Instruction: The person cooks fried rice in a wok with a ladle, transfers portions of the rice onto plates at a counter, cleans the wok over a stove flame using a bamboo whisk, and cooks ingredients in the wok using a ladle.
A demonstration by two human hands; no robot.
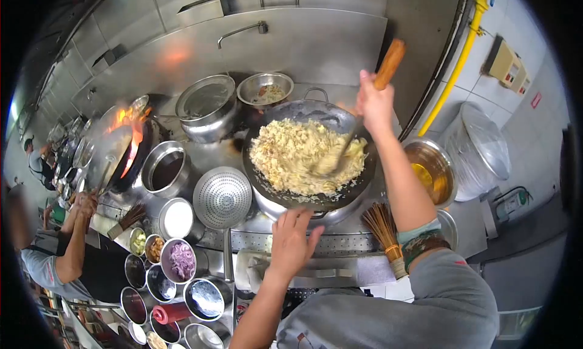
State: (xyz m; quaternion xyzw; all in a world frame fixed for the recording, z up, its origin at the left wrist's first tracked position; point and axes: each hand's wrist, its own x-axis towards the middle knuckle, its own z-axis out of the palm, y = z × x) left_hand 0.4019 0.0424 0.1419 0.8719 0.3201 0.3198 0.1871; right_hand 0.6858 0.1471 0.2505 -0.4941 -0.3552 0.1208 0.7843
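the rice [282, 152] looks pale yellow and crumbly.

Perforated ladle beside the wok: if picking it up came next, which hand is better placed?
The left hand, probably: it is open and closer to the perforated ladle, while the right hand is closed around a wooden-handled tool that reaches into the food in the wok.

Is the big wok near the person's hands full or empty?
Partly full: in the wok, a heap of yellowish food covers the middle, while its dark sides show around.
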